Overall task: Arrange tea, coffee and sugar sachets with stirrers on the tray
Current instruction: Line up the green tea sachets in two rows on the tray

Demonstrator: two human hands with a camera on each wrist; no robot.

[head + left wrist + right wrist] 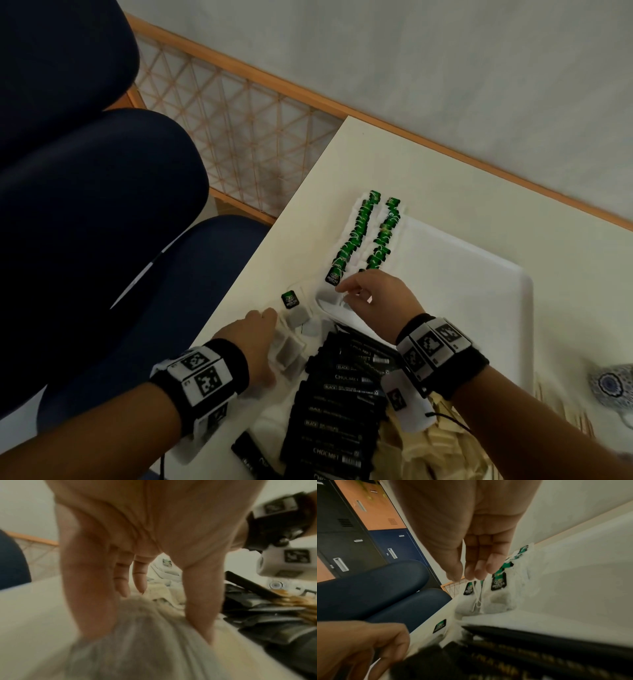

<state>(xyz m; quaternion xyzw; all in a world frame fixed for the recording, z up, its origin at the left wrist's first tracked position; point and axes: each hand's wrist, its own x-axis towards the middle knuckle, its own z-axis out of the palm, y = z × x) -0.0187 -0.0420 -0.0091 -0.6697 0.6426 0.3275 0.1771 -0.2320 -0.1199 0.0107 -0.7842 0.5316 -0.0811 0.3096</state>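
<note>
Two rows of green-tagged tea bags [368,233] lie along the left side of the white tray [524,308]. At the near end of those rows, my right hand [342,289] pinches the white string [476,597] of a tea bag between thumb and fingertips [471,573]. The bag [467,608] hangs just under it at the tray's corner. My left hand [267,318] rests with straight fingers on a heap of loose tea bags [291,349] beside the tray; its thumb [200,608] presses the top bag [137,642]. One loose green tag [290,299] lies between the hands.
A pile of black coffee sachets [342,404] lies under my right wrist, with beige sachets [431,448] to its right. Pale wooden stirrers [561,407] and a blue patterned cup [613,383] sit at the right edge. Dark blue chairs [102,205] stand left of the table.
</note>
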